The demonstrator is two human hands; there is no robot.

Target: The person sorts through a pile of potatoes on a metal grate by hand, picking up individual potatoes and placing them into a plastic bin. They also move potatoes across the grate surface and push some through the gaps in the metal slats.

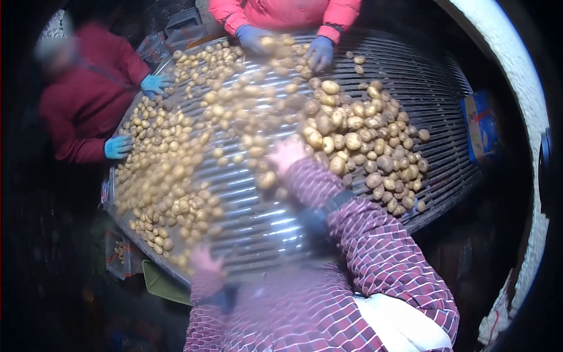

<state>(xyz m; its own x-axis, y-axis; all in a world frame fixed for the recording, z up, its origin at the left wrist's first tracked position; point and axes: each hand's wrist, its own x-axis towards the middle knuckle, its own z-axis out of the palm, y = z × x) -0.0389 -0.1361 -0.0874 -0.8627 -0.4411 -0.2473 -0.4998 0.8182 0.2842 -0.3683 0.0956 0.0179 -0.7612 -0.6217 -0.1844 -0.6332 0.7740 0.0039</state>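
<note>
My right hand [287,154] reaches across the slatted metal sorting table [246,234], its fingers stretched out beside loose potatoes. A large pile of potatoes [375,141] lies just to the right of it. Near the table's front-left edge is my left hand [205,258], hazy in the picture, with its fingers apart and nothing visible in it. It is nearest to the lower end of another spread of potatoes [182,205]. Haze over the middle of the view hides the detail of the fingertips.
Across the table, a person in a pink jacket has gloved hands [319,54] among potatoes. At the left, a person in a dark red top rests blue gloves [118,147] at the rim. A blue package [478,126] stands at the right edge, a green container [164,284] below left.
</note>
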